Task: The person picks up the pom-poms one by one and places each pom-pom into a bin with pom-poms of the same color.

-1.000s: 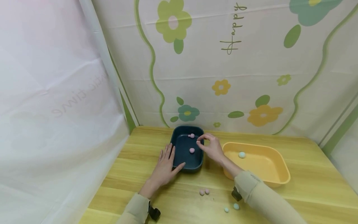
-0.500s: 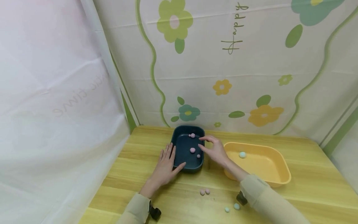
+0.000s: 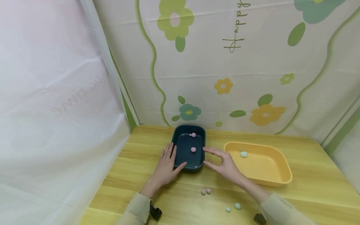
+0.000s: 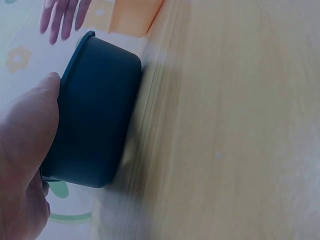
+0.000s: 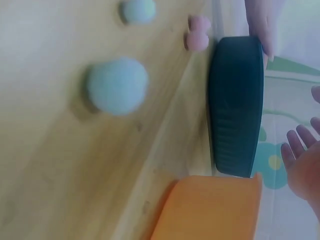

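Head view: the dark blue tray (image 3: 184,153) stands by the far edge of the wooden table (image 3: 180,200), nearer the far left corner than the far right one. The left hand (image 3: 166,168) rests on it, straight fingers slightly apart along its left rim, thumb spread away from them across its near left corner. The right hand (image 3: 226,165) is just beside the tray's right rim, fingers straight and the thumb well apart from them; whether the fingertips touch the rim I cannot tell. Inside the tray, a pink ball (image 3: 193,150) lies near the middle, and a second pink ball (image 3: 193,135) sits toward the far end with a tiny pink ball (image 3: 190,135) at its left. A pale speck (image 3: 196,167) shows at the near end, too small to make out.

Toward the table's far right corner stands the yellow tray (image 3: 267,165), a mint ball (image 3: 243,154) near its far left corner. On the bare table, nearer the person than the dark tray, lie two pink balls (image 3: 208,191) side by side; to their right and nearer the person are two mint balls (image 3: 237,206), slightly apart. Behind the table's far edge hangs a white cloth (image 3: 202,62) printed with flowers
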The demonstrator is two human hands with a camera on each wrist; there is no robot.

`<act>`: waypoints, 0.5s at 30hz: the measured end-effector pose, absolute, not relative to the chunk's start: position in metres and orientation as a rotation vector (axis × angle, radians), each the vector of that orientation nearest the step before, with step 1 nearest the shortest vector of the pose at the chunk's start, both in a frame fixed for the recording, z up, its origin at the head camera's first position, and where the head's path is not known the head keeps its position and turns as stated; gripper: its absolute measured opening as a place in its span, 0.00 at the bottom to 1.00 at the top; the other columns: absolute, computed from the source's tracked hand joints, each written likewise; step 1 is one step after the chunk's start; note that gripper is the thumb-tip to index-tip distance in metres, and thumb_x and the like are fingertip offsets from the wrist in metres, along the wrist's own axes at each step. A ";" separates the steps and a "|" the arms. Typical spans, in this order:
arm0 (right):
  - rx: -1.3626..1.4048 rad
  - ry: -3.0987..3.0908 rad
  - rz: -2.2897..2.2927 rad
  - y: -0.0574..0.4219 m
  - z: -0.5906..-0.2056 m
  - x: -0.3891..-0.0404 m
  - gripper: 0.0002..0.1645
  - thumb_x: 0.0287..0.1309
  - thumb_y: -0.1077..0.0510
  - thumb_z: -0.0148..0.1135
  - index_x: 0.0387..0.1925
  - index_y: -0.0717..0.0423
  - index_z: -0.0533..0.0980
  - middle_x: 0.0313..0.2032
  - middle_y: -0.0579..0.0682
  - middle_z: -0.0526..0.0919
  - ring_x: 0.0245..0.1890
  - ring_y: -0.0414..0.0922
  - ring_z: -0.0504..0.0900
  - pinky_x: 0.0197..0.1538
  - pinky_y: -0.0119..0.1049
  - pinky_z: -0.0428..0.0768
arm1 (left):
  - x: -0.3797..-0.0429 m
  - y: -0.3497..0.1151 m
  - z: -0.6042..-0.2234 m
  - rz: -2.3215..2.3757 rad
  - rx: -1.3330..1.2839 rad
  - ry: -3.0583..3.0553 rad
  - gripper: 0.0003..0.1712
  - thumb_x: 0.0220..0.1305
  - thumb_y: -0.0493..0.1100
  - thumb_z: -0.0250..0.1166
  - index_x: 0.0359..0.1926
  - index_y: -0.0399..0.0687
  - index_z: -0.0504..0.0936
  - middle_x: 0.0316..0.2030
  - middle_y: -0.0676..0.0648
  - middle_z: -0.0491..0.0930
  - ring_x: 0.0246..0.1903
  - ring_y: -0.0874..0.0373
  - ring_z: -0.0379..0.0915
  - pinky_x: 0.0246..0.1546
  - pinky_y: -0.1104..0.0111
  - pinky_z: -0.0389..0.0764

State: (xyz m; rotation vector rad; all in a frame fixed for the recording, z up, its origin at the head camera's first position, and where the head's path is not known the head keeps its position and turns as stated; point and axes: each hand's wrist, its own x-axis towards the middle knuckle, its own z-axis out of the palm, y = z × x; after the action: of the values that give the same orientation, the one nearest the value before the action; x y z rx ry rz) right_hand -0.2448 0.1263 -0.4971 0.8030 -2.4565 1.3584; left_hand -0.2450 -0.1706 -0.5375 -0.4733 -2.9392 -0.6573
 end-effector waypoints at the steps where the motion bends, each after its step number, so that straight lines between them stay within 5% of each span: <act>1: 0.815 -2.450 1.351 0.127 -0.498 -0.242 0.30 0.65 0.60 0.79 0.67 0.51 0.85 0.66 0.53 0.89 0.69 0.57 0.86 0.73 0.46 0.83 | -0.245 -0.171 -0.538 -0.656 -0.474 -2.939 0.57 0.81 0.75 0.52 0.89 0.39 0.49 0.90 0.37 0.40 0.91 0.39 0.34 0.90 0.41 0.45; 6: 0.857 -2.420 1.355 0.133 -0.503 -0.229 0.29 0.65 0.61 0.79 0.67 0.51 0.85 0.66 0.54 0.88 0.68 0.52 0.86 0.72 0.26 0.76 | -0.245 -0.171 -0.539 -0.649 -0.477 -2.934 0.57 0.81 0.74 0.52 0.89 0.39 0.49 0.90 0.37 0.40 0.91 0.39 0.35 0.90 0.41 0.45; 15: 0.904 -2.419 1.303 0.144 -0.515 -0.213 0.27 0.64 0.61 0.80 0.64 0.46 0.87 0.65 0.51 0.89 0.67 0.47 0.87 0.72 0.27 0.75 | -0.245 -0.171 -0.539 -0.652 -0.479 -2.930 0.57 0.81 0.74 0.52 0.89 0.39 0.49 0.90 0.37 0.40 0.91 0.39 0.35 0.90 0.41 0.45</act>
State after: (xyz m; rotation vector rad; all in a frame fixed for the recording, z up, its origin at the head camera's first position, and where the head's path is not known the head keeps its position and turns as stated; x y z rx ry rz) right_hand -0.2133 0.1441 -0.5148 0.9037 -2.4188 1.3031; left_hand -0.2455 -0.1710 -0.5390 -0.4788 -2.9295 -0.6517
